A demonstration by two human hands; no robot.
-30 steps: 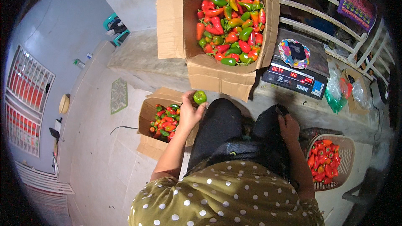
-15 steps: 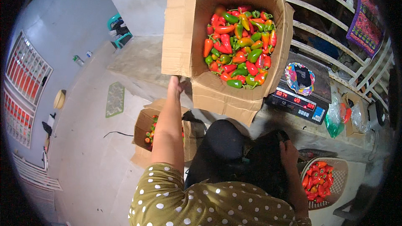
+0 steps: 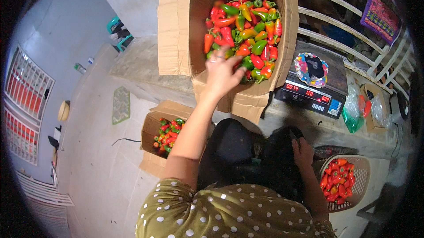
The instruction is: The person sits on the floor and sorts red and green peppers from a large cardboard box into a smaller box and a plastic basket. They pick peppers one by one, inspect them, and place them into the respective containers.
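My left hand (image 3: pixel 222 72) reaches over the near side of a large cardboard box (image 3: pixel 174 39), fingers spread and bent down toward the peppers (image 3: pixel 249 30) inside. It is open; whether its fingertips touch a pepper cannot be told. The peppers are red, orange and green, piled across the box's bottom. My right hand (image 3: pixel 303 153) rests by my right knee, fingers curled near a small dark thing that barely stands out from my black trousers. Beside that hand, a beige perforated basket (image 3: pixel 360 174) holds red peppers (image 3: pixel 338 180).
A smaller cardboard box (image 3: pixel 150 130) with mixed peppers stands on the floor, left of my legs. Right of the large box are a digital scale (image 3: pixel 314 97) bearing a colourful round cloth item (image 3: pixel 312 69), plastic bags (image 3: pixel 353 114) and white railings (image 3: pixel 329 24). A green-edged mat (image 3: pixel 121 104) lies farther left.
My left hand has let go of the large box's left flap and moved right, over the peppers. The smaller box's peppers show more fully. My right hand stays by my knee.
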